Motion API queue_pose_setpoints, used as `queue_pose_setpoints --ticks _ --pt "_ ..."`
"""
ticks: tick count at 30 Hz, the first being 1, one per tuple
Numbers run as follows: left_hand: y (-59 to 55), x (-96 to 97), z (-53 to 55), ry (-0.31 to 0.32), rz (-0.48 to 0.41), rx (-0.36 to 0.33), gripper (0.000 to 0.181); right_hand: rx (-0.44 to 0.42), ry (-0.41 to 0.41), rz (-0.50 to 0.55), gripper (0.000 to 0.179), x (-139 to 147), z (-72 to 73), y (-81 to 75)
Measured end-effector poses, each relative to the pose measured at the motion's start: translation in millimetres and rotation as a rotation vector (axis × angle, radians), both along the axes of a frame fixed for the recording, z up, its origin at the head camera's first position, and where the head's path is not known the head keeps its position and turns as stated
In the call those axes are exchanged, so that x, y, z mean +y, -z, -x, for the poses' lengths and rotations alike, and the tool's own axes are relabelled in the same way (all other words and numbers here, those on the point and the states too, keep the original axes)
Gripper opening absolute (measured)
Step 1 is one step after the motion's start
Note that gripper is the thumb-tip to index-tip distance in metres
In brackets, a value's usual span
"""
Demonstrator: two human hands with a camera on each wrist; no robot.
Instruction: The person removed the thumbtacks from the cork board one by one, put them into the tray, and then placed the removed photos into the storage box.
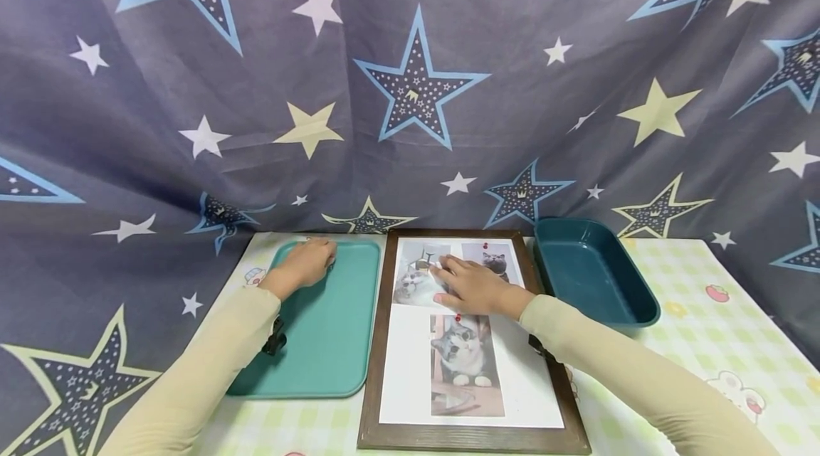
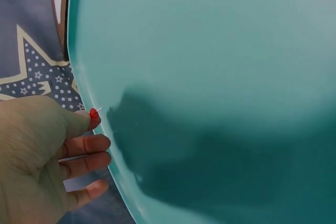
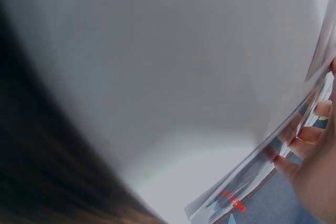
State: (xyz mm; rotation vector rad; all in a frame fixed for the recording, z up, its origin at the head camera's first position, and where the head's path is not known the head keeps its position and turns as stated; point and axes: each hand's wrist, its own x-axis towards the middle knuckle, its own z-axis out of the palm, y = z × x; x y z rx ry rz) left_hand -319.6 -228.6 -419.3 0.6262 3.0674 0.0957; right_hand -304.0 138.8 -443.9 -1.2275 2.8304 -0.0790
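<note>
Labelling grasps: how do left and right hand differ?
The left hand pinches a red pushpin; the right hand spreads its fingers on a photo. The left hand is at the far rim of the green tray; the right hand, over the framed board. Both have pale sleeves.

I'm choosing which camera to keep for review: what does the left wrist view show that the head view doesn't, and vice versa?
Only the left wrist view shows the red pushpin pinched in the left hand, its needle exposed.

Only the head view shows the right hand, the cat photos and the dark teal dish.

Both show the left hand, the green tray, the starry cloth and part of the brown frame.
</note>
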Motion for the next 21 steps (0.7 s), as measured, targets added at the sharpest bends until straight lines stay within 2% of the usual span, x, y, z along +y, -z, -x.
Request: queue_pose_setpoints --ticks 9,14,21 --pt "7.9 -5.9 5.1 0.001 -0.021 -0.020 0.023 0.006 -0.017 0.037 0.067 1 -0.3 0.2" --pt "9.4 -7.6 7.6 -0.004 -0.020 -0.023 0.024 -0.004 -0.005 0.010 0.067 1 1.2 1.2" --pt "10.0 -5.4 11.5 -0.040 0.003 -0.069 0.021 0.005 -0.007 0.020 0.068 1 1.0 1.1"
